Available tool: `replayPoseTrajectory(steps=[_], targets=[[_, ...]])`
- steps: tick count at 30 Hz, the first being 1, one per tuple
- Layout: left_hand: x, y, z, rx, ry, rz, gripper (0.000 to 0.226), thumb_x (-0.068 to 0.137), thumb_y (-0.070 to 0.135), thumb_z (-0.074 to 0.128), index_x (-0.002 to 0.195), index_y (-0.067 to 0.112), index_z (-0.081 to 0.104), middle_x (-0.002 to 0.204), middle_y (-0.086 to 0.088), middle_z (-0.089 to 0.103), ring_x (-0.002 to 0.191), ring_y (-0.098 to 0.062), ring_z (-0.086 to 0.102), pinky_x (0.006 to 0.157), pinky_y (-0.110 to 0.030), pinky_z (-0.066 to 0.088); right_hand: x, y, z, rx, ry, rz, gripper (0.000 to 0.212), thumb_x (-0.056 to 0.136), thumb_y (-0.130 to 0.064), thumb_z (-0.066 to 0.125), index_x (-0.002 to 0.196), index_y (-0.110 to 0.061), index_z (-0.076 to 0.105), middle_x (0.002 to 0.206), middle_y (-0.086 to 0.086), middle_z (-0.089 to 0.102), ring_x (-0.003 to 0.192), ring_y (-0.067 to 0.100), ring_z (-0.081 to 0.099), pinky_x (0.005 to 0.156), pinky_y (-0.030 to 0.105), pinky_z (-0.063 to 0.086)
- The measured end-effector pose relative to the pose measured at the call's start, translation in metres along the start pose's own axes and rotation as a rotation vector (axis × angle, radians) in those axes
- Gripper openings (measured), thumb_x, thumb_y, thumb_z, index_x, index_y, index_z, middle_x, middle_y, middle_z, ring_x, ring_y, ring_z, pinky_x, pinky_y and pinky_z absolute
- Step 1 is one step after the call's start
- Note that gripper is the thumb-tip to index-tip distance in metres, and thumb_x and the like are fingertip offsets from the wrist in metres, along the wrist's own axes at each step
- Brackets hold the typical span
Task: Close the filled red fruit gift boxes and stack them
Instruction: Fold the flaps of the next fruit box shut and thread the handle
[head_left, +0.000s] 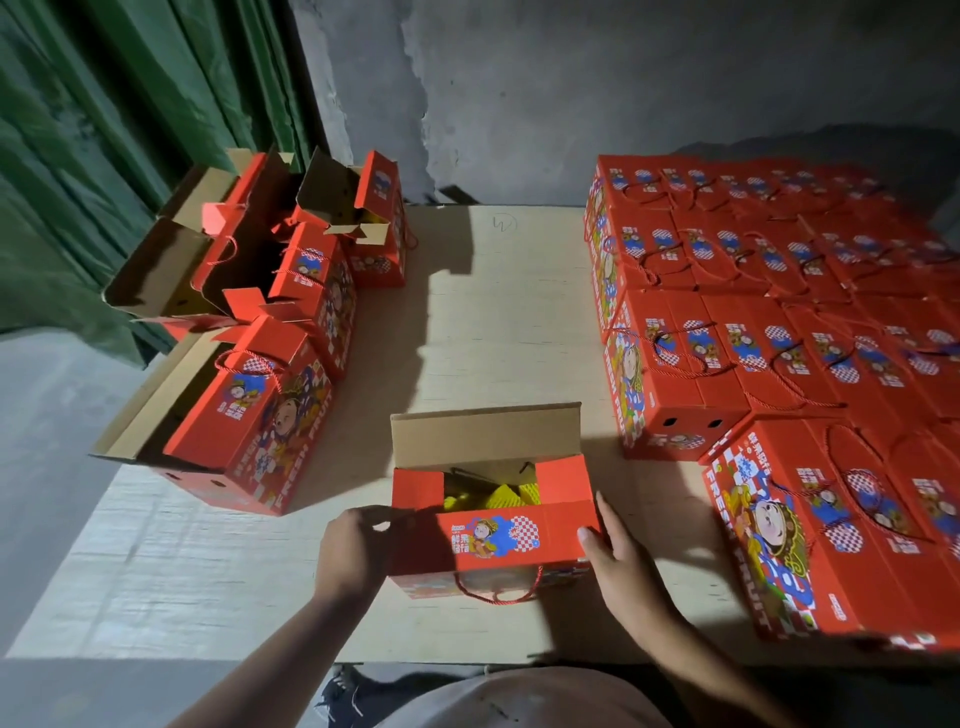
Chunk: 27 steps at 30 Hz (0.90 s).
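A red fruit gift box (493, 540) stands in front of me on the plywood board (493, 322), half closed. Its near lid flap is folded over the top, its far cardboard flap (485, 436) stands upright, and yellow foam-netted fruit (498, 499) shows through the gap. My left hand (358, 551) grips the box's left end with curled fingers. My right hand (610, 545) lies against its right end, thumb on the lid corner, fingers straight. A red rope handle (498, 590) hangs on the near side.
Several open red boxes (260, 415) stand in a row at the left of the board, flaps up. A large block of closed, stacked red boxes (779, 322) fills the right side. A green curtain (104, 130) hangs at the left, a grey wall behind.
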<state>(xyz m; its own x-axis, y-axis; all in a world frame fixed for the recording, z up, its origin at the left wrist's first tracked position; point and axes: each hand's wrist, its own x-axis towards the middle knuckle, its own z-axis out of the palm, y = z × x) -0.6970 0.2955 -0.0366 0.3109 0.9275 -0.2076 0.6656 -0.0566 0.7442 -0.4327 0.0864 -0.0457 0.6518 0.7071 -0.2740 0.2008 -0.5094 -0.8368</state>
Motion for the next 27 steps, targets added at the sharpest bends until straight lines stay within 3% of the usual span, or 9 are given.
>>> replayPoseTrajectory(steps=[2,5,9,11,13,17,20,23,27], targets=[[0.003,-0.009,-0.002,-0.054,-0.036,-0.023,0.025,0.086,0.027,0.083,0.078,0.05,0.079,0.082,0.011,0.08,0.062,-0.009,0.074,0.063,-0.04,0.064,0.004,0.001,-0.002,0.024,-0.015,-0.005,0.045,0.107,-0.028,0.057,0.151,-0.038,0.05,0.133,-0.021,0.066,0.121,0.005,0.063,0.098,0.027,0.048],[0.012,-0.007,-0.004,-0.151,-0.046,-0.097,0.011,0.077,0.03,0.089,0.076,0.035,0.079,0.076,0.004,0.079,0.064,-0.019,0.076,0.067,-0.049,0.065,0.015,-0.002,-0.006,0.1,-0.08,0.039,0.036,0.105,-0.028,0.062,0.137,-0.043,0.056,0.129,-0.012,0.071,0.115,0.009,0.068,0.102,0.038,0.054],[0.029,0.003,-0.003,-0.281,-0.075,-0.15,0.054,0.07,0.015,0.095,0.112,0.017,0.061,0.104,-0.009,0.074,0.086,-0.03,0.076,0.073,-0.06,0.063,0.041,-0.02,-0.022,0.229,-0.205,0.17,0.09,0.092,-0.008,0.078,0.163,-0.028,0.027,0.154,0.006,0.046,0.121,0.0,0.058,0.082,0.01,0.049],[0.037,0.01,-0.007,-0.375,-0.196,-0.148,0.088,0.075,0.0,0.092,0.146,0.02,0.043,0.13,-0.009,0.063,0.101,-0.028,0.073,0.074,-0.052,0.065,0.056,-0.033,-0.031,0.156,-0.298,0.189,0.113,0.086,-0.004,0.084,0.168,-0.033,0.011,0.169,0.01,0.027,0.147,0.019,0.043,0.093,0.024,0.046],[0.041,0.016,-0.011,-0.398,-0.291,-0.126,0.116,0.077,-0.006,0.088,0.164,0.029,0.019,0.139,-0.005,0.056,0.111,-0.025,0.069,0.073,-0.038,0.065,0.068,-0.044,-0.035,0.09,-0.356,0.172,0.123,0.082,-0.002,0.086,0.167,-0.039,0.005,0.172,0.008,0.021,0.146,0.022,0.042,0.094,0.031,0.05],[0.041,0.019,-0.014,-0.315,-0.313,-0.011,0.094,0.082,-0.009,0.081,0.156,0.031,0.038,0.136,-0.002,0.06,0.119,-0.028,0.065,0.084,-0.046,0.065,0.079,-0.05,-0.029,0.099,-0.365,0.133,0.118,0.08,-0.002,0.088,0.164,-0.041,0.016,0.154,-0.003,0.05,0.107,0.001,0.061,0.075,0.026,0.057],[0.034,0.016,-0.011,-0.272,-0.254,0.052,0.073,0.083,-0.005,0.082,0.142,0.026,0.05,0.131,0.001,0.066,0.117,-0.024,0.067,0.088,-0.049,0.063,0.078,-0.039,-0.024,0.102,-0.317,0.09,0.099,0.079,-0.007,0.09,0.156,-0.035,0.034,0.13,-0.012,0.06,0.106,-0.003,0.061,0.079,0.027,0.057],[0.03,0.012,-0.01,-0.123,-0.165,0.201,0.06,0.083,0.003,0.084,0.13,0.028,0.057,0.122,0.008,0.071,0.111,-0.016,0.069,0.09,-0.041,0.06,0.072,-0.03,-0.021,0.179,-0.253,0.047,0.075,0.079,-0.003,0.089,0.137,-0.036,0.053,0.129,0.001,0.069,0.108,0.013,0.072,0.092,0.044,0.062],[0.019,-0.002,-0.007,0.057,-0.122,0.377,0.067,0.084,0.009,0.081,0.143,0.03,0.058,0.143,0.006,0.059,0.133,-0.016,0.056,0.108,-0.043,0.051,0.062,-0.02,-0.018,0.164,-0.227,-0.068,0.076,0.085,-0.009,0.085,0.143,-0.046,0.053,0.133,-0.014,0.067,0.122,0.01,0.066,0.093,0.027,0.059]])
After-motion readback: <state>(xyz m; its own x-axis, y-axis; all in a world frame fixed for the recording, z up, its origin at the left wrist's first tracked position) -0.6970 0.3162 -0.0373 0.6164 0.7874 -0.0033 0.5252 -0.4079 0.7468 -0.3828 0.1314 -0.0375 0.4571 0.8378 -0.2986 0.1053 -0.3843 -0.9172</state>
